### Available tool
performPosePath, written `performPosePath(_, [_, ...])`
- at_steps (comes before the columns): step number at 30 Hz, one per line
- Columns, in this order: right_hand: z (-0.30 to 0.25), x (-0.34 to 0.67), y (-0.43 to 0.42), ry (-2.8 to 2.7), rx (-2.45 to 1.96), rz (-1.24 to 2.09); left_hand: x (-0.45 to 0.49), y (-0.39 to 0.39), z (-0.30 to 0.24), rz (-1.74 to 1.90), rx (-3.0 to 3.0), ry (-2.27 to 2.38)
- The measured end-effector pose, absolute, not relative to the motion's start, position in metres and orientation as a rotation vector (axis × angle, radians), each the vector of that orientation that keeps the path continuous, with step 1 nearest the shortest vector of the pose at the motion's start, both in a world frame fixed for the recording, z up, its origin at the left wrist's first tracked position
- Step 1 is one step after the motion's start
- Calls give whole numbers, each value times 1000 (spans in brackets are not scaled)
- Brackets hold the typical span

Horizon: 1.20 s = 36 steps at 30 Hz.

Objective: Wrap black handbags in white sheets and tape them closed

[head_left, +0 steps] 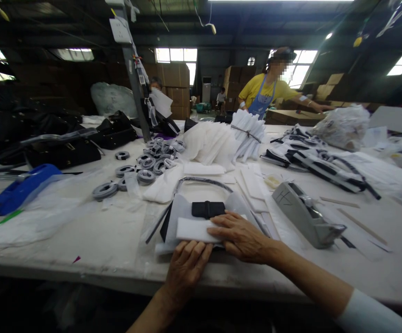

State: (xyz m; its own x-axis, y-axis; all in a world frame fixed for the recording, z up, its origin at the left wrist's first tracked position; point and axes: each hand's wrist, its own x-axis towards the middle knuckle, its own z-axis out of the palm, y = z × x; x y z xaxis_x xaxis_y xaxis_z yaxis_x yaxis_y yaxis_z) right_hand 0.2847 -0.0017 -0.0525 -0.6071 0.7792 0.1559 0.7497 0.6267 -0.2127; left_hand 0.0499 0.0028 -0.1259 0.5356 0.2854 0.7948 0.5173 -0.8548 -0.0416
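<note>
A black handbag [165, 226] lies in front of me, mostly covered by translucent white wrapping [183, 206]. Its handle [201, 180] is wrapped in plastic and arches toward the back. A black strap closure [208, 209] shows on top of the wrapping. Just in front of that lies a folded white foam sheet [194, 230]. My left hand [189, 266] has its fingers bent together over the foam's near edge; its thumb is hidden. From the right, my right hand [239, 235] rests with stretched fingers on the foam's right end.
A grey tape dispenser [301, 215] stands at right and a blue one [22, 189] at far left. Behind the bag are grey coiled straps [146, 176] and stacked foam sheets [210, 141]. Black bags [65, 150] pile up left. Across the table, a person [265, 92] reaches sideways.
</note>
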Motion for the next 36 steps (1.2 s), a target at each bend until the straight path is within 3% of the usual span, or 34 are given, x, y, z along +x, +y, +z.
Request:
performPosePath(9, [-53,284,-5,-2641,-1274,200,55,-1,-83,-1079,-2486,-695])
performPosePath(13, [-52,282,-3,-2633,-1241,184,69,16,-96,-946,-2551,-669])
performPosePath(20, [-68,280,-23,-2476,-1176,-241,64,21,-125,-988,-2580,-645])
performPosePath(24, [-88,285,-36,-2455,-1258,-268,62,19,-121,-991,-2575,-547])
performPosePath(29, [-98,286,-37,-2497,-1306,-263,62,18,-120,-830,-2544,-524])
performPosePath(36, [-106,262,-36,-2435,-1434,-611,64,16,-119,-619,-2449,-559])
